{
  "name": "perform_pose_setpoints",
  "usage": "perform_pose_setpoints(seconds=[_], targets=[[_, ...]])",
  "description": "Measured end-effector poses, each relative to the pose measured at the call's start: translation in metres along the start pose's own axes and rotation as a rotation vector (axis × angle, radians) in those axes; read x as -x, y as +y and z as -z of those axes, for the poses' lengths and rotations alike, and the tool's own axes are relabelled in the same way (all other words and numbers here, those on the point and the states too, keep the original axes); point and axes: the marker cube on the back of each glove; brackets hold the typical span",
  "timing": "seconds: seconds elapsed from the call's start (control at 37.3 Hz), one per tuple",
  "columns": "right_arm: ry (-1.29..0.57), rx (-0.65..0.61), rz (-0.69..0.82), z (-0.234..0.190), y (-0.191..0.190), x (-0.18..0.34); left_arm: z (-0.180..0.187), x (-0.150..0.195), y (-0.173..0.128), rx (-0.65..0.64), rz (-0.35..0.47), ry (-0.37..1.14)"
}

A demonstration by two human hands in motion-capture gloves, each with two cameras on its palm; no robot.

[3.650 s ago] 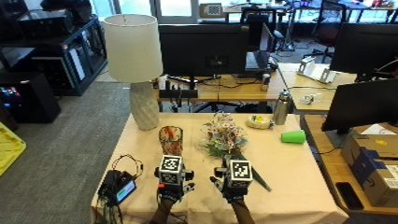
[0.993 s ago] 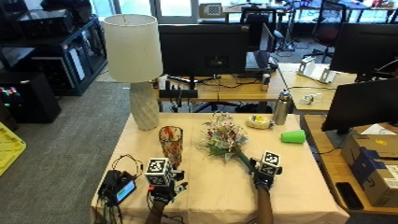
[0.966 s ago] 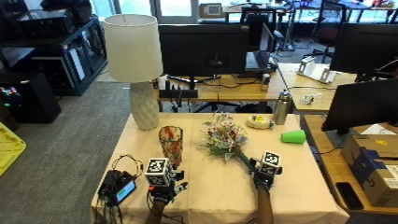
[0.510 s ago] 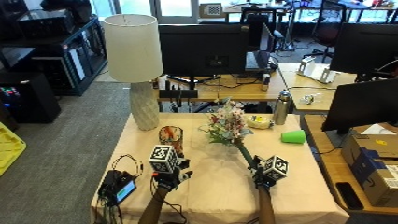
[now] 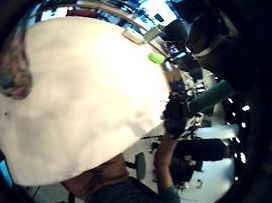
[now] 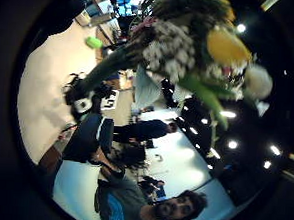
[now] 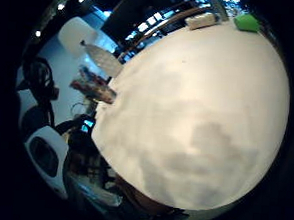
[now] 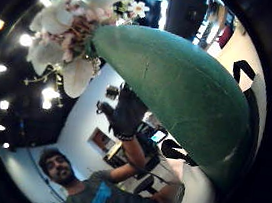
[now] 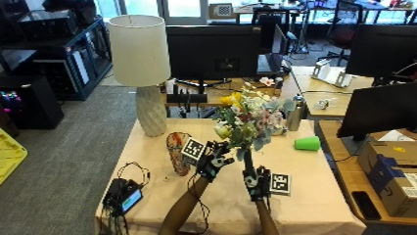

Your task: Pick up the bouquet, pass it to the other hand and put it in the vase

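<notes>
Bouquet (image 9: 251, 120) upright; right hand (image 9: 255, 180) grips stem; fingers hidden.

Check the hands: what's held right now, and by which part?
The right hand grips the bouquet by the lower end of its green stem wrap, holding it upright above the table. The left hand is open beside the stems, holding nothing.

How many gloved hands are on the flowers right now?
1 for certain: the right hand grips the bouquet by its stem. The left hand is raised beside it; contact is unclear.
</notes>
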Motion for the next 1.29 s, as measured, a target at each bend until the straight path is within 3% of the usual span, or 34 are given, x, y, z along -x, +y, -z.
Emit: perform_pose_setpoints(seconds=[0.11, 0.19, 0.3, 0.48, 0.56, 0.75, 0.89, 0.97, 1.13, 1.23, 1.29], targets=[[-0.093, 0.043, 0.084, -0.016, 0.006, 0.017, -0.016, -0.01, -0.018, 0.018, -0.159, 0.02], [-0.144, 0.089, 0.105, -0.028, 0.011, 0.027, -0.029, -0.019, -0.018, 0.017, -0.108, 0.082], [-0.23, 0.172, 0.102, -0.047, 0.019, 0.025, -0.04, -0.033, -0.018, -0.009, -0.115, 0.16], [-0.168, 0.216, 0.169, -0.059, 0.021, 0.018, -0.043, -0.044, -0.017, 0.002, -0.088, 0.257], [-0.171, 0.229, 0.169, -0.065, 0.02, 0.011, -0.042, -0.044, -0.016, 0.006, -0.068, 0.265], [0.025, 0.225, 0.25, -0.078, 0.011, -0.022, -0.038, -0.04, -0.016, -0.054, -0.074, 0.245], [0.011, 0.22, 0.274, -0.087, 0.01, -0.014, -0.031, -0.038, -0.017, -0.088, -0.081, 0.228], [-0.001, 0.227, 0.293, -0.088, 0.009, -0.005, -0.023, -0.041, -0.017, -0.102, -0.078, 0.231], [-0.27, 0.278, 0.156, -0.073, 0.03, 0.034, 0.024, -0.055, -0.028, -0.127, -0.088, 0.221], [-0.113, 0.216, 0.192, -0.053, 0.03, 0.005, 0.064, -0.072, -0.033, -0.174, -0.124, 0.19], [-0.143, 0.199, 0.144, -0.044, 0.034, -0.002, 0.086, -0.081, -0.033, -0.208, -0.143, 0.166]])
